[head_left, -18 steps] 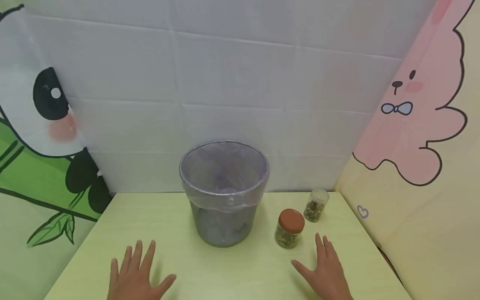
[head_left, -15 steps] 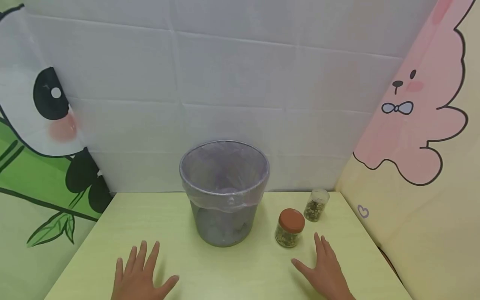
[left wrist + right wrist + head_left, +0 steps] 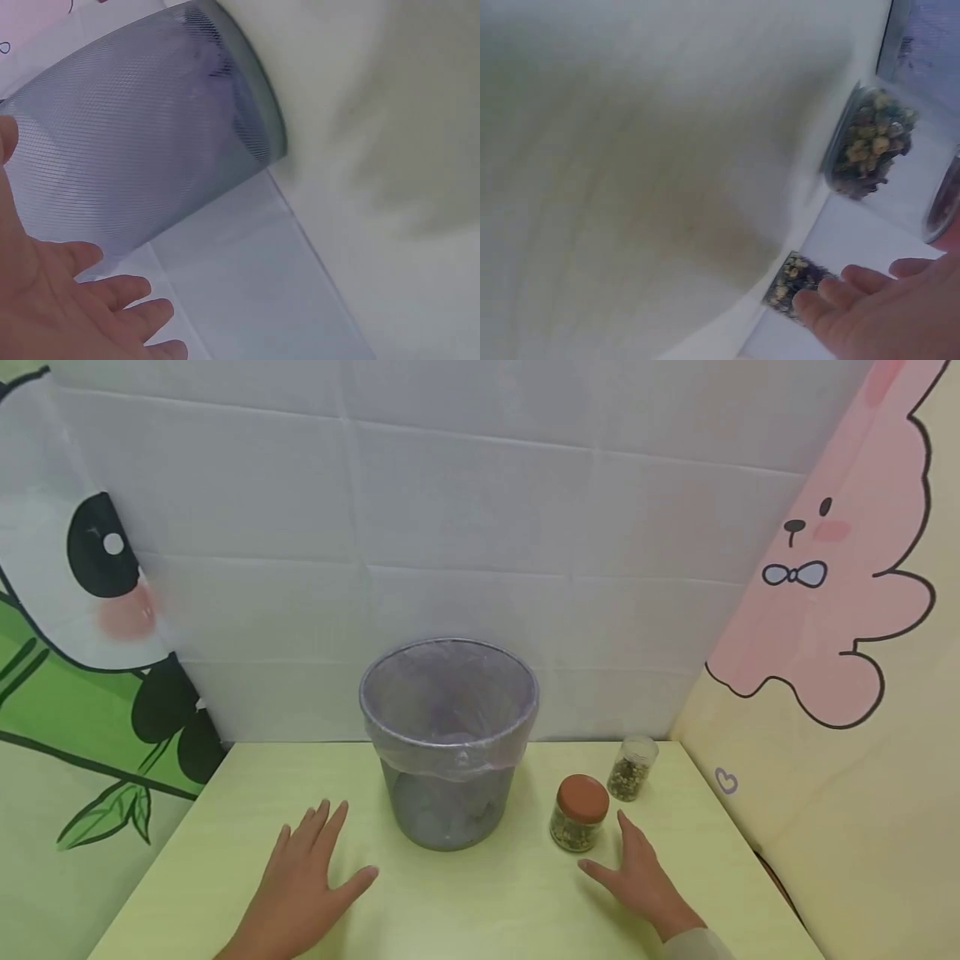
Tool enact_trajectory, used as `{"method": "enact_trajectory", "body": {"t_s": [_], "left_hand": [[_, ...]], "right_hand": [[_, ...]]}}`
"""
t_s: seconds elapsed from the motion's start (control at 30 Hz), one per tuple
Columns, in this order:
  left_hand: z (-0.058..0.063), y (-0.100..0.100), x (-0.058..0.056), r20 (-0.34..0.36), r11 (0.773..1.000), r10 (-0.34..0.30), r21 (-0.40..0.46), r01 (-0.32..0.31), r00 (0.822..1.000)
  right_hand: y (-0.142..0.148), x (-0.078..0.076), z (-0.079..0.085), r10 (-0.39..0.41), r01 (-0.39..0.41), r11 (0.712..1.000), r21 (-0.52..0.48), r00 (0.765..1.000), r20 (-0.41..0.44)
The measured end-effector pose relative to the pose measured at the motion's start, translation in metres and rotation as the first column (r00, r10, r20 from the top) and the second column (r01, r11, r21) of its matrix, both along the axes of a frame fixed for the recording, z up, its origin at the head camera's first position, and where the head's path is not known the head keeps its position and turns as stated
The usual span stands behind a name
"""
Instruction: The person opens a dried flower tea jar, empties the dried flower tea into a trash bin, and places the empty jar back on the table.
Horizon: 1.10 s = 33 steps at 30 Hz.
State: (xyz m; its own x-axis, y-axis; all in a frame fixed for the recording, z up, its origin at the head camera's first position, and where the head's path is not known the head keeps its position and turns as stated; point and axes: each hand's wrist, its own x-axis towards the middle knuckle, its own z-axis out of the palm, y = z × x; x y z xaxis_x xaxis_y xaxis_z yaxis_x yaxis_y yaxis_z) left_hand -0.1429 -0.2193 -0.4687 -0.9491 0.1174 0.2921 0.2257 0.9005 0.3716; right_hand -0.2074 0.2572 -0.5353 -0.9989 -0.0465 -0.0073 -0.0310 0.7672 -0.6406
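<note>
My left hand [image 3: 303,877] hovers over the table's left part, fingers spread and nothing in them. Ahead of it and to its right stands a grey mesh wastebasket [image 3: 446,810] lined with a clear plastic bag; its mesh side [image 3: 127,142] fills much of the left wrist view. My right hand [image 3: 637,872], thumb apart from the fingers, is just in front of a glass jar [image 3: 576,831] with a reddish-brown lid and dried bits inside. Behind it is a smaller glass jar [image 3: 632,772], part filled with similar dried bits [image 3: 787,281], partly behind my fingertips in the right wrist view.
The pale yellow table [image 3: 465,910] ends at a white sheet-covered wall [image 3: 465,527] close behind the wastebasket. A side wall with a painted pink bear [image 3: 817,635] borders the right. On the left wall is a painted panda [image 3: 67,585].
My left hand has moved forward and to the right, toward the wastebasket. The right hand has shifted slightly forward, nearer the lidded jar, and its sleeve now shows.
</note>
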Motion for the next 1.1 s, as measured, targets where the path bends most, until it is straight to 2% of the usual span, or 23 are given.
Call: {"method": "enact_trajectory", "body": {"t_s": [0.3,0.47,0.6,0.73,1.0,1.1], "left_hand": [[0.049,-0.001,-0.022,-0.005,0.996,-0.054,0.074,0.054,0.999],[0.076,-0.006,-0.04,0.041,0.99,-0.074,0.124,0.069,0.996],[0.097,-0.009,-0.057,0.125,0.983,-0.068,0.18,0.044,0.99],[0.114,-0.007,-0.071,0.208,0.975,-0.061,0.223,0.013,0.976],[0.139,0.0,-0.101,0.254,0.963,-0.042,0.269,-0.029,0.966],[0.147,0.004,-0.113,0.288,0.954,-0.03,0.295,-0.059,0.957]], "right_hand": [[0.005,-0.026,-0.009,0.0,0.017,0.984,-0.178,0.996,0.093],[0.006,-0.033,-0.013,0.003,0.019,0.973,-0.23,0.996,0.094],[0.006,-0.038,-0.015,0.013,0.009,0.958,-0.287,0.997,0.075],[0.006,-0.043,-0.014,0.042,-0.013,0.941,-0.338,0.996,0.079],[0.01,-0.057,-0.015,0.089,-0.039,0.922,-0.386,0.99,0.113],[0.012,-0.061,-0.016,0.094,-0.039,0.915,-0.401,0.988,0.119]]}}
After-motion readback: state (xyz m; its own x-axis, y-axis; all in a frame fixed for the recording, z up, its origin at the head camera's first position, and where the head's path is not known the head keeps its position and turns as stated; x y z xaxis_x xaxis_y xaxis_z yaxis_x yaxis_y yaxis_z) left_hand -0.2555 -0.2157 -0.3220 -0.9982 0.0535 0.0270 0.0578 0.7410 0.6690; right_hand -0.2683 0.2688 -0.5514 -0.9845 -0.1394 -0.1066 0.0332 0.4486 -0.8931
